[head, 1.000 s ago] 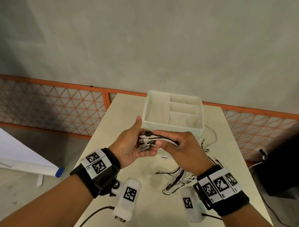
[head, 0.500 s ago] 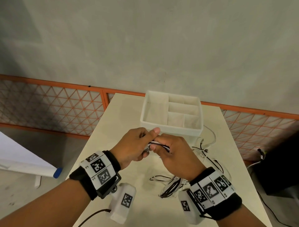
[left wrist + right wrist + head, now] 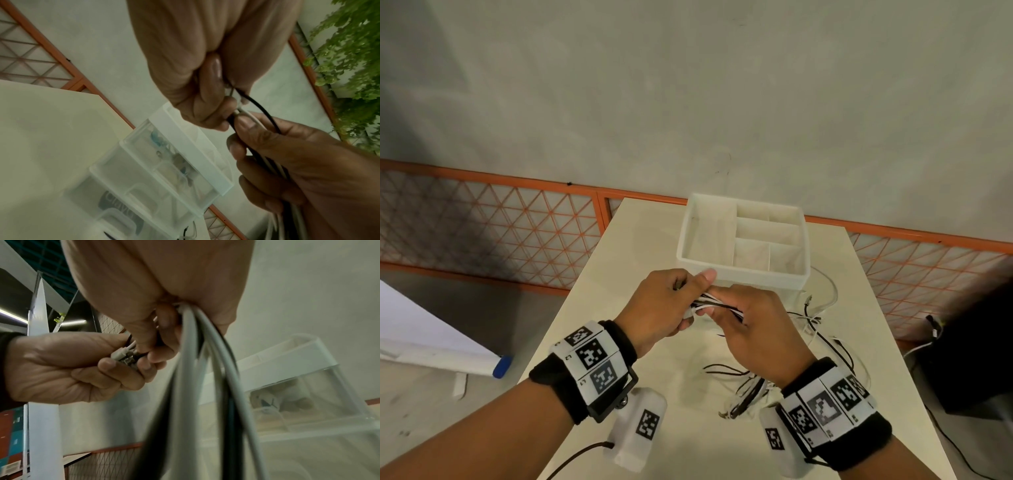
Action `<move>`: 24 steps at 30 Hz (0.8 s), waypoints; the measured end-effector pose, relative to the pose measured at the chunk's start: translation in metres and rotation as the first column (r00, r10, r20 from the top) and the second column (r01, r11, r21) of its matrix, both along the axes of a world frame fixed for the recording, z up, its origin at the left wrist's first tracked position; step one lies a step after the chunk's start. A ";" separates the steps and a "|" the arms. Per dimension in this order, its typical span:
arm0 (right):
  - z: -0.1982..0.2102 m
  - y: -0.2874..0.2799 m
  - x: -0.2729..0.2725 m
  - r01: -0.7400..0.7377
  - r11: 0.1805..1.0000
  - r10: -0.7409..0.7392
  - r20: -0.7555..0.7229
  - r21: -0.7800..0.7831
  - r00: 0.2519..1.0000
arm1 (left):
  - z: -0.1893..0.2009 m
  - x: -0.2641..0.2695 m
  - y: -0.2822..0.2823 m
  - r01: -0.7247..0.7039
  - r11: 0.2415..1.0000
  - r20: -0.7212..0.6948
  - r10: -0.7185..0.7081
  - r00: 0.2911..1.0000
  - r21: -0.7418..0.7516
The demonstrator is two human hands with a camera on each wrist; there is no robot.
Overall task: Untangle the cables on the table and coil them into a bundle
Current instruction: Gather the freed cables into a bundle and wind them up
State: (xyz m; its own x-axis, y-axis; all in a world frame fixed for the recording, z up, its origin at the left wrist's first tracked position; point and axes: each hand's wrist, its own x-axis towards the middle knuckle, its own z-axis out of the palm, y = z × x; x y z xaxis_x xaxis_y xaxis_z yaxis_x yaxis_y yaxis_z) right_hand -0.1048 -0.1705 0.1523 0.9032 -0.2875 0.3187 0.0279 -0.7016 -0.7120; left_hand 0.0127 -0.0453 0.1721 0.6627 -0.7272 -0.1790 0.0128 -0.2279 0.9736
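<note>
Cables (image 3: 822,329) on table (image 3: 599,274), right of and before organiser box (image 3: 743,267).

Head view looks down; both wrist views, close, share the cables (image 3: 717,305).

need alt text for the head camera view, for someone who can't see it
Two bare hands, the left hand and the right hand, hold a gathered bunch of black and white cables between them above a pale table. Behind them stands a white divided box; more loose cables trail across the table to the right.
</note>
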 end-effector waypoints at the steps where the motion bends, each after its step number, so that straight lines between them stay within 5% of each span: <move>1: -0.002 0.000 0.000 -0.012 1.000 0.013 -0.025 0.017 1.000 | -0.001 0.000 0.001 0.009 1.000 -0.004 -0.009 1.000 0.015; 9: 0.002 0.000 -0.004 0.099 0.904 -0.036 -0.156 0.415 0.987 | -0.006 0.003 0.003 -0.157 0.988 -0.093 0.156 0.983 -0.005; 19: 0.004 0.004 -0.002 0.081 0.969 -0.059 -0.099 0.233 0.993 | 0.006 0.010 0.008 0.042 0.998 -0.241 -0.032 0.970 0.040; 24: 0.010 0.005 -0.002 0.115 0.932 -0.096 -0.071 0.344 0.993 | 0.011 0.011 0.009 0.013 1.000 -0.340 -0.006 0.941 0.017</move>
State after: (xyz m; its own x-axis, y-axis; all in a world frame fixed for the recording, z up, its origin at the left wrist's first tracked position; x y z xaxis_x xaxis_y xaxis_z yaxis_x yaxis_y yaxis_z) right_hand -0.1072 -0.1651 0.1619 0.8742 -0.4663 0.1354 -0.0765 -0.4076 -0.9100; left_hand 0.0238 -0.0368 0.1827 0.5534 -0.7274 -0.4058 0.3396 -0.2478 0.9073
